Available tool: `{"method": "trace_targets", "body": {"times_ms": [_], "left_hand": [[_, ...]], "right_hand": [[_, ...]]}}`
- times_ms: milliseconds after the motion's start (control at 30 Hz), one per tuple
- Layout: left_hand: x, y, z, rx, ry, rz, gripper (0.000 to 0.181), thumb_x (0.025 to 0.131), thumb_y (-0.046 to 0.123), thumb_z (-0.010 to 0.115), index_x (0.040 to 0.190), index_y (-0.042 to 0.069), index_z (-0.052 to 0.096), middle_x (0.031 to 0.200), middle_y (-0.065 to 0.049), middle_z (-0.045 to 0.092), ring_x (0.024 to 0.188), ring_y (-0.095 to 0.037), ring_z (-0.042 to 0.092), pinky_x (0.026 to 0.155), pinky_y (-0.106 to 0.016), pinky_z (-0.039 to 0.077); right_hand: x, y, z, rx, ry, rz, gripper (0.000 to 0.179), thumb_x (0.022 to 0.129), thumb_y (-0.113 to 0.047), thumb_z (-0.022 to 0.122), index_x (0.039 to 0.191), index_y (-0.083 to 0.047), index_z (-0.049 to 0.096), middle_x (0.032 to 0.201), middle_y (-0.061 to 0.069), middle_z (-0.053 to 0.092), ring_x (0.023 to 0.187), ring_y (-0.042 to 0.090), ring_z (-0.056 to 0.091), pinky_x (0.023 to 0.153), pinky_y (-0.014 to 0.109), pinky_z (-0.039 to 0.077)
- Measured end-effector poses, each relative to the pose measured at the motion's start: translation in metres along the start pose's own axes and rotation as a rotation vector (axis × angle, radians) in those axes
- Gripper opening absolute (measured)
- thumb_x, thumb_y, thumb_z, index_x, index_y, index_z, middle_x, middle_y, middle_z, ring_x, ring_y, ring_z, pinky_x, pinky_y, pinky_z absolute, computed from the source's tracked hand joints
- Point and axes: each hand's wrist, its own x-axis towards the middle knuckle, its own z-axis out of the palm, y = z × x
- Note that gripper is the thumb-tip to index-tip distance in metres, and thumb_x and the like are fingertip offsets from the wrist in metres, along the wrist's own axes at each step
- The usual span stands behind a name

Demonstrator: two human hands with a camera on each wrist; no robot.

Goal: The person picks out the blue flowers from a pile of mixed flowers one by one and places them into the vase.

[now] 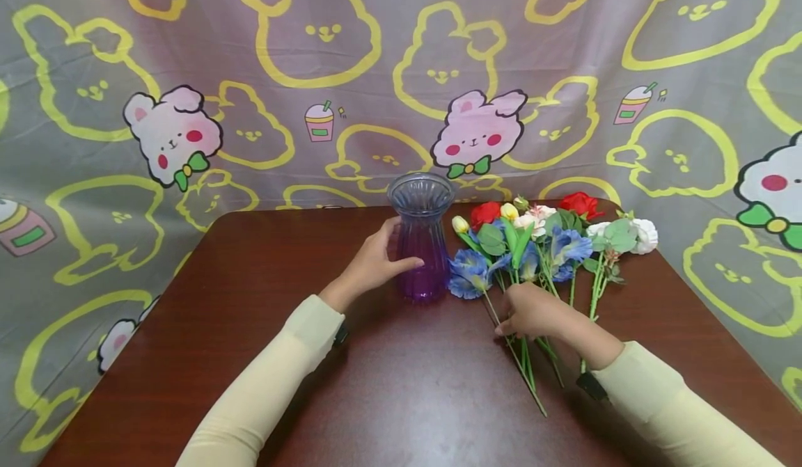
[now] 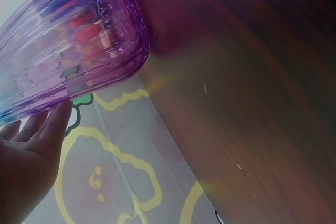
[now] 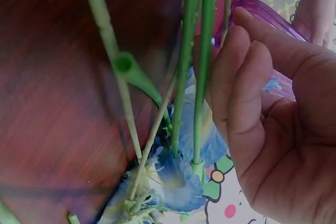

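A ribbed glass vase (image 1: 423, 244), clear bluish at its flared rim and purple below, stands upright on the table. My left hand (image 1: 382, 262) holds it from the left, thumb across its front. In the left wrist view the fingers of that hand (image 2: 37, 145) lie against the vase (image 2: 73, 40). To the vase's right, my right hand (image 1: 539, 312) pinches the thin stem of a blue flower (image 1: 470, 273). From the right wrist, the curled fingers of this hand (image 3: 283, 108) partly hide that stem (image 3: 227, 3).
More artificial flowers lie at the table's right: a red rose (image 1: 580, 205), white flowers (image 1: 644, 236), a yellow tulip bud (image 1: 509, 211) and other blue blooms (image 1: 569, 246). Their green stems point toward the front. A patterned cloth (image 1: 351, 28) hangs behind the brown table (image 1: 263, 265).
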Motion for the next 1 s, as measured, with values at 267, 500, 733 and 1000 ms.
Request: {"method": "trace_targets", "body": {"times_ms": [267, 500, 733, 1000], "left_hand": [[-0.001, 0.000, -0.001, 0.011, 0.002, -0.009, 0.082, 0.080, 0.031, 0.082, 0.144, 0.010, 0.035, 0.133, -0.011, 0.054, 0.118, -0.027, 0.056, 0.096, -0.045, 0.047], [-0.001, -0.001, -0.001, 0.026, -0.006, -0.010, 0.082, 0.081, 0.033, 0.081, 0.144, 0.010, 0.034, 0.133, -0.010, 0.054, 0.118, -0.024, 0.057, 0.096, -0.039, 0.049], [0.000, -0.002, 0.000, 0.021, -0.002, -0.008, 0.081, 0.080, 0.030, 0.082, 0.143, 0.010, 0.035, 0.132, -0.009, 0.055, 0.117, -0.023, 0.057, 0.096, -0.037, 0.049], [0.001, 0.000, -0.001, 0.019, 0.000, 0.007, 0.079, 0.080, 0.026, 0.082, 0.142, 0.007, 0.036, 0.130, -0.010, 0.056, 0.116, -0.022, 0.058, 0.096, -0.034, 0.048]], "right_hand": [[0.000, 0.002, 0.008, 0.054, -0.003, -0.002, 0.030, 0.080, -0.013, 0.080, 0.059, -0.007, 0.060, 0.050, 0.004, 0.059, 0.042, 0.017, 0.058, 0.043, 0.030, 0.050], [-0.002, 0.003, 0.008, 0.086, -0.005, -0.056, 0.016, 0.082, -0.003, 0.073, 0.067, -0.008, 0.070, 0.052, 0.000, 0.060, 0.043, 0.017, 0.059, 0.043, 0.031, 0.051], [-0.006, 0.004, 0.003, 0.128, 0.018, -0.093, 0.014, 0.086, -0.003, 0.069, 0.072, -0.006, 0.067, 0.055, 0.001, 0.061, 0.047, 0.016, 0.060, 0.046, 0.031, 0.052], [-0.009, 0.002, -0.014, 0.175, 0.077, -0.097, 0.011, 0.090, -0.008, 0.067, 0.081, -0.003, 0.067, 0.061, 0.001, 0.063, 0.055, 0.019, 0.062, 0.050, 0.032, 0.052]]}}
